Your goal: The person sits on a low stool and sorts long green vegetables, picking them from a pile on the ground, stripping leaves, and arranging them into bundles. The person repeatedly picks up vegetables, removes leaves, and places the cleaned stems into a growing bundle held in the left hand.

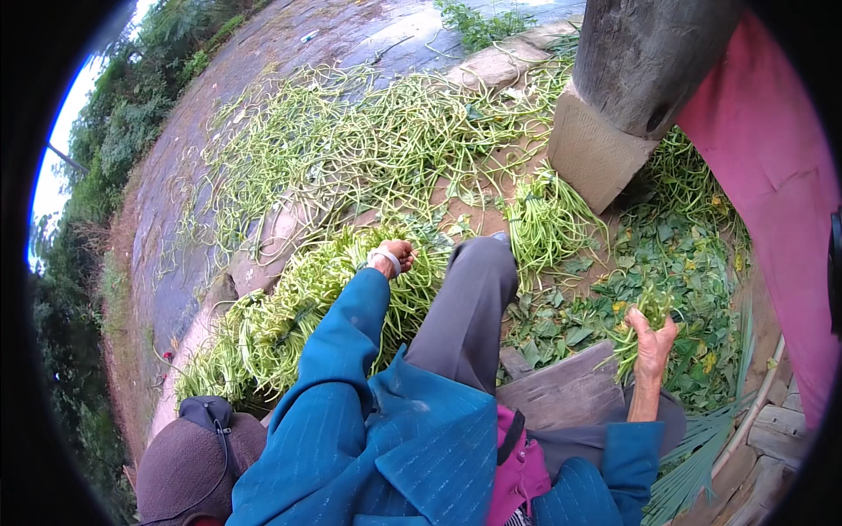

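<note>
My right hand (651, 345) grips a small bunch of green leaf stalks (653, 308), held upright above a heap of cut green leaves (684, 263). Out to the other side, my left hand (396, 256), with a pale bangle at the wrist, has its fingers curled over a thick pile of tied stalk bundles (322, 283). Whether those fingers pinch anything is too small to make out. Beyond my raised knee, one tied bundle of stalks (549, 217) lies by itself on the earth.
Loose long stalks (368, 131) spread over the ground ahead. A wooden post (651, 59) on a stone base (595, 148) rises at the front right, with pink cloth (769, 164) beside it. A wooden board (566, 388) lies by my legs. Palm fronds (700, 454) lie at lower right.
</note>
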`<state>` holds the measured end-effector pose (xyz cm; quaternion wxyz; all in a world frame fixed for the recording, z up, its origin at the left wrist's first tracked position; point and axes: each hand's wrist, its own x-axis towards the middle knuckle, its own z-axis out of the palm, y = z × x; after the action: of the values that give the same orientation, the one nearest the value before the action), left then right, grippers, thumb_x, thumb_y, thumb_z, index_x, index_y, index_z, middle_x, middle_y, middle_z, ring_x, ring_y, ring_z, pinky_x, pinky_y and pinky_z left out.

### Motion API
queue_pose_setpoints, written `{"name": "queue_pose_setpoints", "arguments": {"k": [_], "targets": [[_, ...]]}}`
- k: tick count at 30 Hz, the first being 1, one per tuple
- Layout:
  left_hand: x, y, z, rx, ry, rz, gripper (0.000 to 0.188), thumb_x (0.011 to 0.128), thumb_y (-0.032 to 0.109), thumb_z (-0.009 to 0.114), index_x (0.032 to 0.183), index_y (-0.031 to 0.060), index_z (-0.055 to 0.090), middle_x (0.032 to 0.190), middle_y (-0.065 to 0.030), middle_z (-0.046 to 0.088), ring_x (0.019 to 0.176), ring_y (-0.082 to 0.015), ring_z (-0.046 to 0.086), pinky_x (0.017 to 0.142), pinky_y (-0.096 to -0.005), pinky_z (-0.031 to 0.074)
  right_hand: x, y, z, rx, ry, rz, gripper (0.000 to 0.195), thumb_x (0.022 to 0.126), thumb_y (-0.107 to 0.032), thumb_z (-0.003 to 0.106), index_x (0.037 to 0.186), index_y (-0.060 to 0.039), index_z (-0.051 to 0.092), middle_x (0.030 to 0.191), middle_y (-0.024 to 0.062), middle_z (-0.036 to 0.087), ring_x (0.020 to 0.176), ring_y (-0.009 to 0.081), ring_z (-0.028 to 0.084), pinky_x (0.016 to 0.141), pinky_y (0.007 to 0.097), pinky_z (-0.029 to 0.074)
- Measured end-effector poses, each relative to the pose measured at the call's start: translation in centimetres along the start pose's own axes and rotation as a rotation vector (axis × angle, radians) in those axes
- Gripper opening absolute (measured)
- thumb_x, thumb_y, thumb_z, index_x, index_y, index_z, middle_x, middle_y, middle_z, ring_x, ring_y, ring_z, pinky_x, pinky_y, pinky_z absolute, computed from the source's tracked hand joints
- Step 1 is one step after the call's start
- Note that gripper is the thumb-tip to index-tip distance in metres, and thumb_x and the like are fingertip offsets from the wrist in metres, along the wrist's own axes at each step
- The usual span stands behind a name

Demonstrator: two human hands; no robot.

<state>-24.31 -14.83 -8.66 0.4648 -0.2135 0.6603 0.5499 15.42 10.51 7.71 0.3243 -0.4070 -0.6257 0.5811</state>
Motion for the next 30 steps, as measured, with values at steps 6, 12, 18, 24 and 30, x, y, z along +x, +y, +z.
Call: {"name": "queue_pose_setpoints", "arguments": {"k": [6,12,18,24,30], "targets": [[0.1,0.1,-4.5,0.590,-0.099,0.063,0.015,0.075,0.006,0.054,0.062,-0.0006,0.056,0.052,-0.0104,0.054,0.036,-0.0158,0.046,0.031,-0.0284,0.034,-0.6,1.6,-0.4,0.065,-0.003,0.011,0.017,0.074,-0.005,0.064,0.088,0.0005,0.057,0.078,0.0032,0.059,0.065,0.0104,0.055,0.061,0.0237,0.047],[-3.1,-3.3,-5.4,0.866,-0.284,0.169,0.012,0.077,0.009,0.053,0.081,0.0000,0.061,0.057,-0.0090,0.058,0.044,-0.0159,0.054,0.040,-0.0281,0.043,-0.5,1.2,1.8,-0.006,-0.006,0.080,0.018,0.073,-0.007,0.065,0.087,0.0007,0.057,0.075,0.0036,0.059,0.065,0.0117,0.056,0.063,0.0248,0.045],[-1.8,-5.0,-1.9,1.479,-0.034,0.634,0.017,0.065,0.017,0.056,0.075,0.0078,0.066,0.070,-0.0173,0.061,0.068,-0.0330,0.061,0.065,-0.0372,0.049,-0.2,1.7,2.7,-0.020,-0.077,0.106,0.019,0.073,-0.008,0.065,0.088,0.0012,0.057,0.075,0.0043,0.059,0.064,0.0120,0.056,0.062,0.0249,0.046],[1.8,-6.1,-0.3,0.598,-0.017,0.169,0.007,0.069,-0.004,0.051,0.075,-0.0032,0.055,0.056,-0.0116,0.055,0.044,-0.0194,0.056,0.038,-0.0300,0.046,-0.4,1.8,3.2,-0.003,-0.063,0.126,0.019,0.073,-0.006,0.065,0.088,0.0024,0.057,0.076,0.0046,0.059,0.065,0.0115,0.056,0.062,0.0244,0.047],[1.8,-5.9,-0.2,0.876,0.055,0.338,0.020,0.073,0.014,0.053,0.080,-0.0040,0.059,0.057,-0.0130,0.057,0.049,-0.0222,0.057,0.047,-0.0315,0.045,-0.5,1.1,3.7,-0.004,-0.096,0.136,0.019,0.073,-0.005,0.065,0.088,0.0019,0.057,0.078,0.0043,0.059,0.067,0.0110,0.056,0.063,0.0238,0.047]]}}
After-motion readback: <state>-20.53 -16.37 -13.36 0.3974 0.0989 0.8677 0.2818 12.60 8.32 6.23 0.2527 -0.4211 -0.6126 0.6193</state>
